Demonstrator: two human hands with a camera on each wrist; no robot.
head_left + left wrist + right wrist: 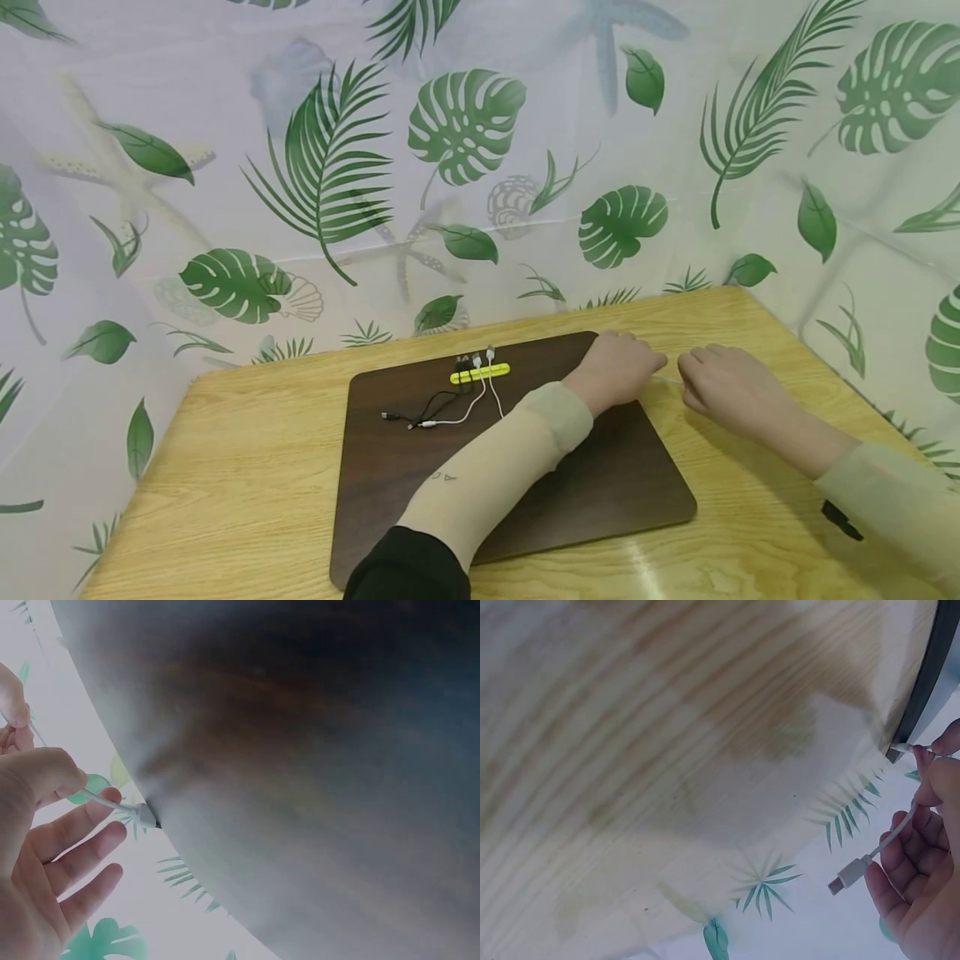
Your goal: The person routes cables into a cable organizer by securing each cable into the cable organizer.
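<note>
A thin white cable (667,380) runs between my two hands at the right edge of the dark brown mat (420,467). My left hand (617,365) pinches the white cable (111,801) between thumb and finger, and its small plug (147,817) touches the mat (315,795). My right hand (731,392) holds the other end; there the cable (889,840) crosses my fingers (900,862) and its USB plug (846,876) hangs free. A yellow cable holder (480,373) lies on the mat's far side, with black and white cables (442,412) clipped in it.
The mat lies on a wooden table (225,467). A leaf-patterned curtain (465,150) closes off the back and both sides. The table's right edge (847,383) is close to my right hand.
</note>
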